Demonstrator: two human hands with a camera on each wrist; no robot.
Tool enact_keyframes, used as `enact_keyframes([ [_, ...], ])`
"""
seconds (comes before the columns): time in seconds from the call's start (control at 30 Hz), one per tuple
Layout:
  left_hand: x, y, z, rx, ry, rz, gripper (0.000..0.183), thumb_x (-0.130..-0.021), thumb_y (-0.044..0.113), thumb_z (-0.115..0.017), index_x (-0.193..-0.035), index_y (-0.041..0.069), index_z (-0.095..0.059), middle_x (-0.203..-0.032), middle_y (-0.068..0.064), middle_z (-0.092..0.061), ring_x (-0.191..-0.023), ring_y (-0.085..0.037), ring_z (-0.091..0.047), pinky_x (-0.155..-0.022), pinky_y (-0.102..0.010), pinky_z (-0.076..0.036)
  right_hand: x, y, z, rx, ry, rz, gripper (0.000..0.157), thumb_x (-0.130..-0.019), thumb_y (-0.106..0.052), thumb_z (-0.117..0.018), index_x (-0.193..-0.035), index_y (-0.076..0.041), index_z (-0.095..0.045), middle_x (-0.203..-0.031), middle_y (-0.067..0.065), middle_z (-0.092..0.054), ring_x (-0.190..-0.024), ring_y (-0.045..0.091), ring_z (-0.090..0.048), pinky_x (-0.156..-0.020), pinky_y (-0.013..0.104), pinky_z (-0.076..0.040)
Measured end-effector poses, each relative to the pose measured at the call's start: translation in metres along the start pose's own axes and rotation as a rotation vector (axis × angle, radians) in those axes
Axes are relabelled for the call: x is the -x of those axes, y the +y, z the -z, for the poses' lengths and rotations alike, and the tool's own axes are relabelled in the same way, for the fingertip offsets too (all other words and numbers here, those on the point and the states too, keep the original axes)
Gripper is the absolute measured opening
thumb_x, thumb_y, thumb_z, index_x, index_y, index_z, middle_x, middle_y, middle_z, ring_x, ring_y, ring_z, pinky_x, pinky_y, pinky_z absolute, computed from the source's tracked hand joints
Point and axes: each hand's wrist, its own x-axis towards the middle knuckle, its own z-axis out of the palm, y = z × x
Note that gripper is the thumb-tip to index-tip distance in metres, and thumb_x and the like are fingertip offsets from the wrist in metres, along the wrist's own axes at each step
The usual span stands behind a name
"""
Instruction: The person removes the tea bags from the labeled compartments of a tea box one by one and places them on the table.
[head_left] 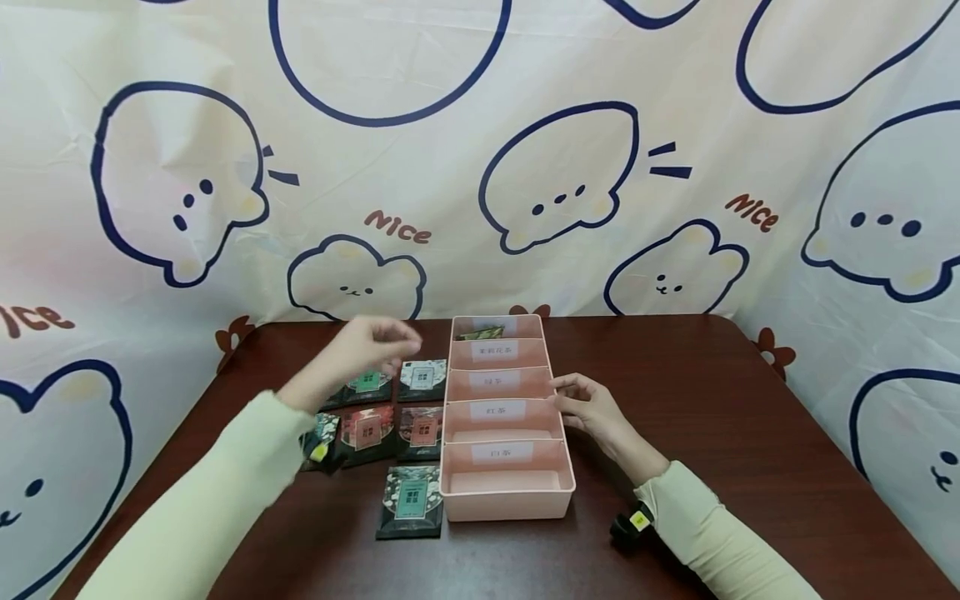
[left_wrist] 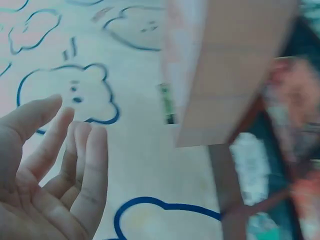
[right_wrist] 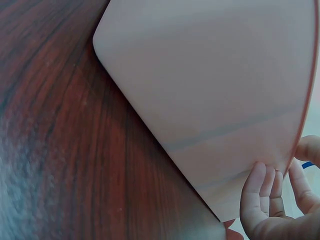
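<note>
A long pink divided storage box stands on the table, with labelled compartments in a row. My right hand grips its right side wall near the middle; in the right wrist view, fingers press the outer wall by the rim. My left hand hovers over the packets left of the box, fingers loosely bent and holding nothing. A green packet lies in the farthest compartment. Beside the box lie a green-labelled packet, red-labelled packets and a pale-labelled packet.
The dark brown wooden table meets a cartoon-printed cloth behind it. More packets lie partly under the left forearm, including a green one. A black wrist device sits by the right cuff.
</note>
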Motion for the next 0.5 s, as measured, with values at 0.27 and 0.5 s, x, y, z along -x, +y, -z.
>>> enact_keyframes([
  [0.27, -0.067, 0.015, -0.005, 0.047, -0.04, -0.01, 0.033, -0.095, 0.026, -0.063, -0.121, 0.006, -0.062, -0.125, -0.017, -0.06, -0.105, -0.03, -0.062, -0.087, -0.04, -0.056, -0.001, 0.002, 0.0, 0.001, 0.007, 0.003, 0.035, -0.09, -0.004, -0.064, -0.122, 0.005, -0.054, -0.095, 0.0, -0.06, -0.085, 0.01, -0.064, -0.075, 0.027, -0.056],
  [0.5, -0.096, -0.009, -0.026, 0.145, -0.038, 0.089, 0.035, -0.096, 0.017, -0.061, -0.126, 0.0, -0.058, -0.137, -0.018, -0.054, -0.119, -0.034, -0.055, -0.1, -0.048, -0.048, 0.0, 0.001, -0.001, 0.005, 0.009, 0.006, 0.033, -0.089, -0.005, -0.065, -0.12, 0.003, -0.056, -0.094, -0.001, -0.058, -0.085, 0.01, -0.063, -0.075, 0.028, -0.055],
])
